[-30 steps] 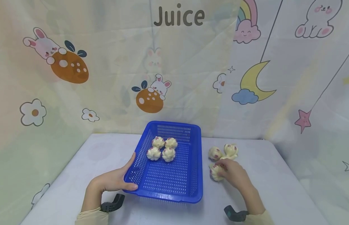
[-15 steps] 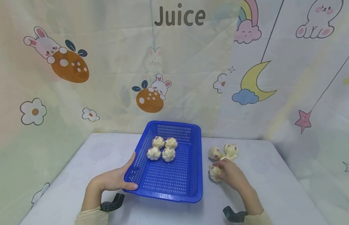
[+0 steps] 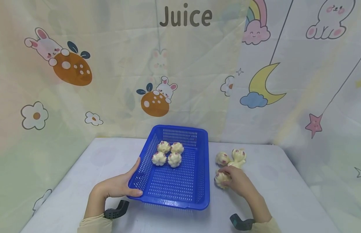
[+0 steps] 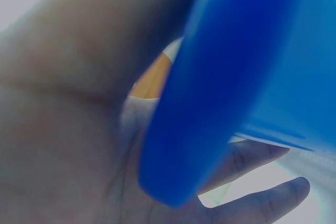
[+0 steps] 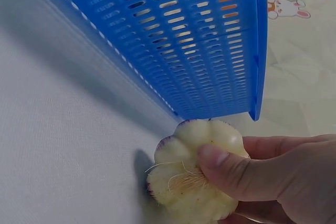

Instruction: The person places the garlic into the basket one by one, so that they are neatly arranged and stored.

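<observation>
A blue plastic basket (image 3: pixel 180 184) stands in the middle of the table, with several garlic bulbs (image 3: pixel 174 160) grouped toward its left back. My left hand (image 3: pixel 117 185) holds the basket's near-left corner, thumb on the rim; in the left wrist view, fingers (image 4: pixel 262 203) extend underneath past the blue rim (image 4: pixel 210 93). Right of the basket, my right hand (image 3: pixel 240 182) pinches a garlic bulb (image 3: pixel 221 180). The right wrist view shows that bulb's rooty base (image 5: pixel 191 179) under my thumb, close to the basket's slotted side wall (image 5: pixel 173 35).
Behind my right hand lie more garlic bulbs (image 3: pixel 238 156) on the white table (image 3: pixel 267 171), one partly hidden by the hand. A printed cloth (image 3: pixel 116 64) hangs at the table's back. Dark devices (image 3: pixel 117 211) are worn on both wrists.
My right hand has shifted slightly left toward the basket, bringing the garlic bulb along. The left hand and the basket stay where they were.
</observation>
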Action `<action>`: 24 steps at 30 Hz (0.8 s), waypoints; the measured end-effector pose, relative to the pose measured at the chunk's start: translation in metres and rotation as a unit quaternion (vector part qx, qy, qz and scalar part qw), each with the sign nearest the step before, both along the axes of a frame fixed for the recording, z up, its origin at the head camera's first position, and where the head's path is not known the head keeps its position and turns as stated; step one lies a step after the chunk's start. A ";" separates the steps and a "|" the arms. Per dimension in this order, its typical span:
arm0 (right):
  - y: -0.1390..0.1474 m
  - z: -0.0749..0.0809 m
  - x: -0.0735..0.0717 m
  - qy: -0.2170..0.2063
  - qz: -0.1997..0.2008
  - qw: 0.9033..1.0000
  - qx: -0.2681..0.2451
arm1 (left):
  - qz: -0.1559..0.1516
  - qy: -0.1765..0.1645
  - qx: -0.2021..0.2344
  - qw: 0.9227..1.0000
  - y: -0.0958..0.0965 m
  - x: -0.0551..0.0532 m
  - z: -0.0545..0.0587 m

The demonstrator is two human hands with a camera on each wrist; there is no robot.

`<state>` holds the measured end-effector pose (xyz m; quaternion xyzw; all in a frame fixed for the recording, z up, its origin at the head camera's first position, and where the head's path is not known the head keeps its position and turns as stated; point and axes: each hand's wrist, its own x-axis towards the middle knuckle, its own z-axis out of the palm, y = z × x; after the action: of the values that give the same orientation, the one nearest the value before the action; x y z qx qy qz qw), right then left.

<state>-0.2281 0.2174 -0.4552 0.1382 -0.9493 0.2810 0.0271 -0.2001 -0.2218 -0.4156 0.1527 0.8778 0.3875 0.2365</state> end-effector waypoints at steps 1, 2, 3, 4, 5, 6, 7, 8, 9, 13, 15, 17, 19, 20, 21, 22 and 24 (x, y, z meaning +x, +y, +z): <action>0.000 -0.001 0.000 0.001 -0.001 1.000 0.000 | 0.000 0.000 0.000 1.000 0.000 0.000 0.000; 0.000 -0.001 -0.001 0.003 -0.002 1.000 -0.001 | 0.001 -0.001 0.000 1.000 0.000 0.000 0.000; 0.000 -0.002 -0.001 0.005 -0.003 1.000 0.000 | 0.000 -0.001 0.000 1.000 0.000 0.000 0.000; 0.000 -0.002 -0.001 0.006 -0.005 1.000 0.000 | 0.001 -0.002 -0.001 1.000 0.000 -0.001 0.000; 0.000 -0.003 -0.002 0.006 -0.006 1.000 0.000 | 0.001 -0.002 -0.001 1.000 0.000 -0.001 0.000; 0.000 -0.003 -0.002 0.006 -0.008 1.000 0.001 | 0.002 -0.003 -0.002 1.000 0.000 -0.001 0.000; 0.000 -0.003 -0.002 0.006 -0.009 1.000 0.002 | 0.002 -0.003 -0.003 1.000 0.000 -0.001 0.000; 0.000 -0.003 -0.002 0.005 -0.010 1.000 0.003 | 0.002 -0.003 -0.003 1.000 0.000 -0.001 0.000; 0.000 -0.003 -0.002 0.005 -0.011 1.000 0.005 | 0.002 -0.003 -0.003 1.000 0.000 -0.001 -0.001; 0.000 -0.002 -0.001 0.003 -0.015 1.000 0.009 | 0.000 0.000 -0.004 1.000 0.000 -0.001 -0.001; 0.000 -0.002 -0.001 0.004 -0.015 1.000 0.011 | -0.001 0.001 -0.005 1.000 -0.001 -0.001 -0.001; 0.000 -0.001 -0.001 0.007 -0.014 1.000 0.012 | 0.000 0.000 -0.006 1.000 -0.001 0.000 0.000; 0.001 -0.001 -0.001 0.011 -0.011 1.000 0.010 | 0.000 -0.001 -0.005 1.000 -0.001 0.000 0.000; 0.002 -0.001 -0.001 0.012 -0.010 1.000 0.009 | 0.000 -0.001 -0.005 1.000 -0.001 0.000 0.000; 0.002 -0.001 -0.001 0.014 -0.010 1.000 0.008 | -0.001 -0.001 -0.004 1.000 0.000 -0.001 0.000; 0.002 -0.001 -0.002 0.015 -0.009 1.000 0.008 | -0.001 -0.001 -0.003 1.000 0.000 -0.001 0.000; 0.003 0.000 -0.002 0.019 -0.008 1.000 0.012 | -0.003 0.000 -0.002 1.000 0.000 -0.001 0.000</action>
<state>-0.2300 0.2205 -0.4556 0.1365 -0.9530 0.2667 0.0455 -0.2013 -0.2220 -0.4155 0.1550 0.8782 0.3850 0.2379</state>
